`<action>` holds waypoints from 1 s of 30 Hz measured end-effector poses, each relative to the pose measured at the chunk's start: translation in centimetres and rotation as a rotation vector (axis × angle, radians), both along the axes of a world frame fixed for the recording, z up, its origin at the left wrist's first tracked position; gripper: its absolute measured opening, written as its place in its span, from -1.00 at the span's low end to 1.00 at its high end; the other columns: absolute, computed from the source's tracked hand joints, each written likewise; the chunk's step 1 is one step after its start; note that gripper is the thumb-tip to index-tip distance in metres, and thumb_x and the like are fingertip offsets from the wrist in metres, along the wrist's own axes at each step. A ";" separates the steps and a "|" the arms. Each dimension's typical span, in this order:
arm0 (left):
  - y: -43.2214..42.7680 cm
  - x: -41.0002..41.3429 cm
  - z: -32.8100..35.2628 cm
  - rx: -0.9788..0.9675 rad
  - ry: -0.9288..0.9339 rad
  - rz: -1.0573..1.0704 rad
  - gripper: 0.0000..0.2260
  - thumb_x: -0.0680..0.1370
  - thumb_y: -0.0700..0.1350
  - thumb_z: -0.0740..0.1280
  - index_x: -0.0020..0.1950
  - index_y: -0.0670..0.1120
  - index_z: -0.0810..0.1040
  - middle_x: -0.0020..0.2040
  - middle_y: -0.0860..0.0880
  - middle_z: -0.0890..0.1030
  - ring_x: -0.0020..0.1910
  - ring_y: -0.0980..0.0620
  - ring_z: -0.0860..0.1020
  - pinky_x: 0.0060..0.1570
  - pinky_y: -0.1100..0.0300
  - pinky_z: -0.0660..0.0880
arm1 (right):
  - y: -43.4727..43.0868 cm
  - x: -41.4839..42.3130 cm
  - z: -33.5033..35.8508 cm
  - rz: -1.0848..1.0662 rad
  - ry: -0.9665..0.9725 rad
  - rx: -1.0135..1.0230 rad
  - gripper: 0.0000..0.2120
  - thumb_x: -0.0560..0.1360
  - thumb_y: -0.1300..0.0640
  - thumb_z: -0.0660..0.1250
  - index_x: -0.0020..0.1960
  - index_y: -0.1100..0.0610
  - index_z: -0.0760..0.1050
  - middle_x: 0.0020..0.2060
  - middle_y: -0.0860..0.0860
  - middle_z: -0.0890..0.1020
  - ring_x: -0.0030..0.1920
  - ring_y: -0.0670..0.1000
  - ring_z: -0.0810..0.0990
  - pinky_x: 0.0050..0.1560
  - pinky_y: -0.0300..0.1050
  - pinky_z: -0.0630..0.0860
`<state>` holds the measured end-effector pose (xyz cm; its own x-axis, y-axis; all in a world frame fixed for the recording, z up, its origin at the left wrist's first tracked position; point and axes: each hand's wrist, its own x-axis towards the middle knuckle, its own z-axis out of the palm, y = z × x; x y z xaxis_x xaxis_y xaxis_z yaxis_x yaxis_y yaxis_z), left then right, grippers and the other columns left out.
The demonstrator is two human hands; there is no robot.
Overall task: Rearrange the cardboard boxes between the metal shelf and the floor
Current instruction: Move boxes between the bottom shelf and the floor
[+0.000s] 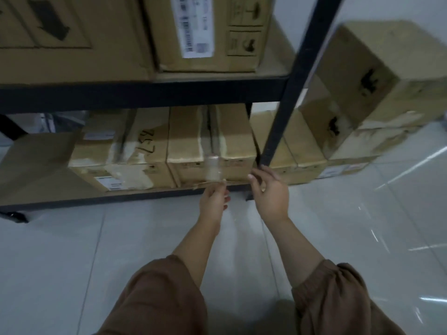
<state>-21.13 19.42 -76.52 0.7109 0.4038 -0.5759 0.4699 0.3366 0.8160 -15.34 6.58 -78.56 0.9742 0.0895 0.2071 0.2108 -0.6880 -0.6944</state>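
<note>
A taped cardboard box (232, 139) lies at the right end of the black metal shelf's (145, 95) bottom level. My left hand (214, 201) reaches up to the box's lower front edge, its fingertips touching a torn strip of cardboard there. At the box's lower right corner, beside the shelf post (290, 93), my right hand (271, 192) has its fingers spread. Neither hand has a firm hold that I can see. A second box (135, 146) with handwriting on it lies to the left, touching the first.
Two large boxes (208, 32) fill the level above. Right of the post, more boxes (362, 76) are stacked on the white tiled floor (121, 250), with a low one (297, 146) right behind the post. A loose cardboard flap (36, 153) sticks out at the left.
</note>
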 end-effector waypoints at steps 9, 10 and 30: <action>-14.4 8.6 2.2 0.078 -0.039 -0.312 -0.81 0.64 0.07 0.25 -0.02 -0.01 0.55 0.02 -0.08 0.65 -0.03 -0.01 0.63 0.09 0.05 0.52 | -14.2 7.2 3.4 -0.268 -0.042 0.079 -0.71 0.58 -0.03 0.32 0.17 0.12 0.65 0.23 0.08 0.59 0.23 0.07 0.54 0.24 -0.02 0.46; -15.8 9.8 2.6 0.077 -0.042 -0.328 -0.79 0.63 0.08 0.26 -0.02 -0.03 0.56 0.02 -0.10 0.65 -0.01 -0.03 0.63 0.11 0.03 0.52 | -15.5 8.4 4.2 -0.284 -0.061 0.081 -0.70 0.59 -0.03 0.32 0.18 0.13 0.65 0.22 0.08 0.59 0.24 0.07 0.54 0.25 -0.04 0.45; -25.8 33.9 15.8 0.152 -0.206 -0.430 -0.16 0.45 0.43 0.26 0.61 0.08 0.09 0.59 0.01 0.18 0.54 -0.14 0.18 0.46 -0.16 0.19 | -32.3 30.9 19.3 -0.577 0.075 -0.112 -0.38 0.48 -0.19 0.28 0.48 0.04 0.35 0.51 0.18 0.22 0.53 0.20 0.11 0.48 0.11 0.09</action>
<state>12.75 -6.33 -60.75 0.9241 0.1179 -0.3634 0.3640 0.0179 0.9312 15.51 -25.71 -59.22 0.8834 -0.4419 0.1558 -0.2661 -0.7467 -0.6096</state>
